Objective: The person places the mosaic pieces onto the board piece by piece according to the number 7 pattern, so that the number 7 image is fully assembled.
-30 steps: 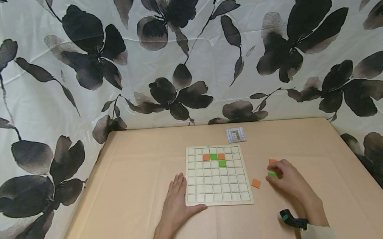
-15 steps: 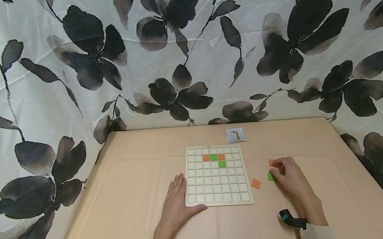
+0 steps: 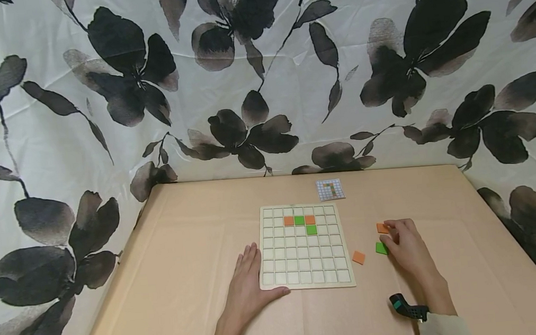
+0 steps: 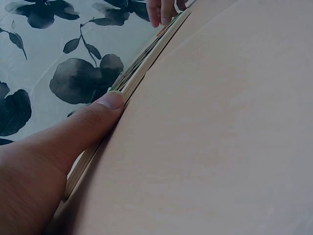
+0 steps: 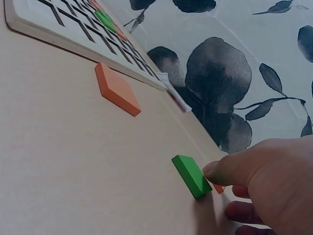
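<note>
My left hand (image 3: 244, 288) lies spread at the near left corner of the white grid board (image 3: 280, 267), its thumb (image 4: 113, 100) against the near edge. The board bears orange tiles (image 3: 288, 221) and green tiles (image 3: 311, 229) in its upper rows. Right of the board, my right hand (image 3: 413, 253) is over two loose tiles, thumb and index finger apart. Its index fingertip is at the orange tile (image 3: 381, 228); the thumb is just beside the green tile (image 5: 191, 176). In the right wrist view the hand mostly hides that orange tile, so contact is unclear.
Another loose orange tile (image 3: 359, 257) lies just off the board's right edge. A small card with a printed grid (image 3: 330, 189) is beyond the board. Floral cloth (image 3: 241, 84) hangs behind the table (image 3: 183, 239).
My right hand has drawn off the green tile, which now shows more fully, and its fingers have shifted slightly to the right beside the orange tile. The left hand stays put.
</note>
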{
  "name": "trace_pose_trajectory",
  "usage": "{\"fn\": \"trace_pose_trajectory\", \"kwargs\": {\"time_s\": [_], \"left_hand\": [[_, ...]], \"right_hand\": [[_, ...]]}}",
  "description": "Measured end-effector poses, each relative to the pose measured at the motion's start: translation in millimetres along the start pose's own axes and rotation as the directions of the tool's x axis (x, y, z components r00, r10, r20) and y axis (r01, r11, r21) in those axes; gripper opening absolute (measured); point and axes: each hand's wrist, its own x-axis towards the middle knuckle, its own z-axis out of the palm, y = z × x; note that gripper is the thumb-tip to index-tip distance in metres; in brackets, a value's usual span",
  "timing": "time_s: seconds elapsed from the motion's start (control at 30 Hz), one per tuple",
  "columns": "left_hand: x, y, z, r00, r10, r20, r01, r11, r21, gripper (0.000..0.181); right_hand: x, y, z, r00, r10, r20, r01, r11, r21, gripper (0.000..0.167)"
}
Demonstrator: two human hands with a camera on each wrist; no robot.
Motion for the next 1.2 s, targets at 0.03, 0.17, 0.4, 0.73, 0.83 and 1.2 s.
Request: {"fn": "trace_pose_trajectory", "kwargs": {"time_s": [0.03,0.17,0.4,0.73,0.83,1.2], "left_hand": [[0.0,0.1,-0.3,1.000,-0.004,0.006,0.004,1.000,-0.003,0.124],[0.4,0.3,-0.9,1.000,-0.017,0.023,0.017,1.000,-0.011,0.125],[1.2,0.1,-0.4,0.998,-0.039,0.043,0.039,0.999,-0.015,0.124],[1.4,-1.2,0.4,0.999,-0.028,0.045,0.028,1.000,-0.007,0.125],[1.1,-1.6,0.7,0.999,-0.016,0.033,0.016,1.000,-0.002,0.125],[1.3,-2.3,1.2,0.998,-0.030,0.046,0.030,1.000,-0.004,0.125]], "right_hand": [[0.2,0.2,0.6,1.000,0.000,0.000,0.000,1.000,-0.001,0.044],[0.7,1.5,2.9,1.000,0.001,0.001,-0.001,1.000,-0.002,0.045],[1.2,5.1,5.9,1.000,-0.001,0.014,0.000,1.000,0.008,0.048],[0.4,3.0,5.0,1.000,-0.005,0.015,0.005,1.000,0.003,0.041],[0.8,2.4,5.5,1.000,0.005,0.012,-0.004,1.000,-0.010,0.040],[1.2,-0.8,5.1,0.999,0.031,0.024,-0.031,0.999,-0.007,0.037]]}}
